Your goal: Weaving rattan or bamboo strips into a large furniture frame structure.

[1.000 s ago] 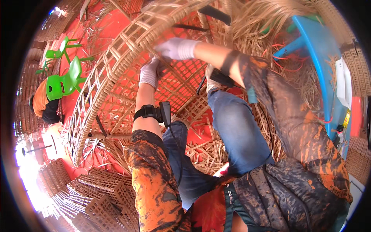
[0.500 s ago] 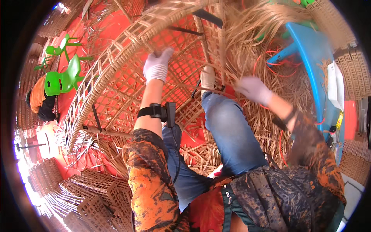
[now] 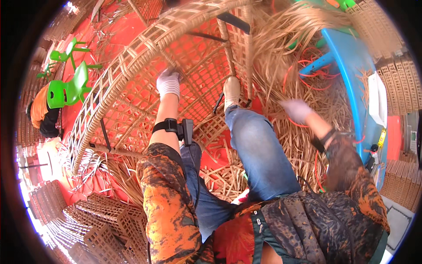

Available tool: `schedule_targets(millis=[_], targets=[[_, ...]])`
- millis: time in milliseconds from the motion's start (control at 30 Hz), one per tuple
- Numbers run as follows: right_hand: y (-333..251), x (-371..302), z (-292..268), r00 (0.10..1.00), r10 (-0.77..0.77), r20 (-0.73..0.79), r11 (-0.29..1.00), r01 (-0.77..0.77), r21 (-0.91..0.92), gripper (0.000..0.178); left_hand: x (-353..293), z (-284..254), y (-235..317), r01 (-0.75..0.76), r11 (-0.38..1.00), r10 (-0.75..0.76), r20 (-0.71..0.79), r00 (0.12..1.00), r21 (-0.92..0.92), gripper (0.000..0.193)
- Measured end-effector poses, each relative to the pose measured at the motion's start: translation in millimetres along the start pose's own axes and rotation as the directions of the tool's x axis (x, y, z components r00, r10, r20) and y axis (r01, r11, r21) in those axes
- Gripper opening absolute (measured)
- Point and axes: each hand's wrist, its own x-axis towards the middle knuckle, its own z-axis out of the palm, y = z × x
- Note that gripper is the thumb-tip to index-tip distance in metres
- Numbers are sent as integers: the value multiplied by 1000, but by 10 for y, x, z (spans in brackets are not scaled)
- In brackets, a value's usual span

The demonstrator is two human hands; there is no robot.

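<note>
Woven frame looks light but stiff, prob. best held by rim; L hand inside it, R hand apart, can't tell grips.

Floor is red, bare in patches. Big woven frame on it, tilted, bars of floor red visible through the mesh. Long loose strips heaped right of the frame, short offcuts scattered below it. At least 2 green chairs stand on the left side. Stacked woven pieces lower left. Blue surface at right: 1 white tray-like item on it, few fibre scraps beside.
</note>
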Motion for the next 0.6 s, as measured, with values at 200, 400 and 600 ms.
schedule_targets(millis=[200, 400, 600], targets=[[-1222, 2116, -1334, 810, -326, -487, 856, 471, 211, 34, 212, 55, -85, -77, 985, 66, 74, 995, 157, 24], [-1662, 3020, -1380, 793, -483, -371, 717, 601, 352, 33, 265, 110, -21, -34, 972, 23, 51, 998, 234, 24], [-1673, 3120, -1421, 751, -582, -311, 651, 660, 375, 32, 251, 39, 76, -19, 836, 24, -2, 1000, 548, 26]])
